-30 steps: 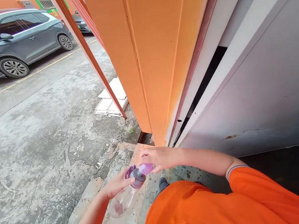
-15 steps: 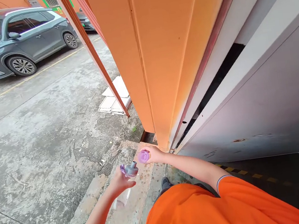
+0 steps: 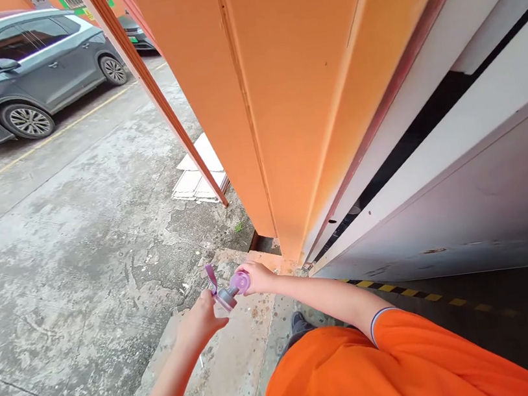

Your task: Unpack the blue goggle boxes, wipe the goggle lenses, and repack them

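Observation:
My left hand (image 3: 197,322) is wrapped round a clear bottle with a grey and purple top (image 3: 223,295), held out over a concrete step (image 3: 230,373). A purple strap (image 3: 211,277) sticks up from the top. My right hand (image 3: 258,277) pinches a purple cap (image 3: 241,282) against the bottle's mouth. Most of the bottle's body is hidden behind my left hand. I wear an orange shirt (image 3: 367,373).
An orange wall (image 3: 278,91) and a slanted orange post (image 3: 157,101) stand ahead. A white panel (image 3: 465,196) is at right. Flat white boards (image 3: 197,178) lie on the wet concrete ground (image 3: 54,240). A grey car (image 3: 15,69) is parked at top left.
Both hands have reached further out from my body with the bottle. The right hand lifted the purple cap away and now has it back at the bottle's mouth.

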The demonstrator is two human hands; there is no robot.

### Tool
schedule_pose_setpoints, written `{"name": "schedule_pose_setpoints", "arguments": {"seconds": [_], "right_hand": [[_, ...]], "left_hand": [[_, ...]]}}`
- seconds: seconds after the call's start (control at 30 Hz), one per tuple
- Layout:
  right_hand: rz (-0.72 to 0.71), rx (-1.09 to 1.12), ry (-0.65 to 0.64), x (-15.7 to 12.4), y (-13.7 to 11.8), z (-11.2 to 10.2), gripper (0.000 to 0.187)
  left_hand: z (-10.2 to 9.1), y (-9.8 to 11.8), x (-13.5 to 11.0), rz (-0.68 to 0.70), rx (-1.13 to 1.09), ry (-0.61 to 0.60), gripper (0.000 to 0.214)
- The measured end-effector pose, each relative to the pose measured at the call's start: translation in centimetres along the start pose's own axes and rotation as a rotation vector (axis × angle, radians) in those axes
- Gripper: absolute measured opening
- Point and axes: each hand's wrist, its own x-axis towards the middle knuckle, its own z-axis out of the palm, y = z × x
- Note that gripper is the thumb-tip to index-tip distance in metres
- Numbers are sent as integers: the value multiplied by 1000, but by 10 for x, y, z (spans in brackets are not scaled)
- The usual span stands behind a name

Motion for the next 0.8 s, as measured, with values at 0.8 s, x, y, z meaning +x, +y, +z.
{"name": "schedule_pose_setpoints", "arguments": {"seconds": [0.8], "right_hand": [[40, -66, 76, 18, -16, -21, 65]], "left_hand": [[-30, 4, 27, -41, 157, 72, 33]]}}
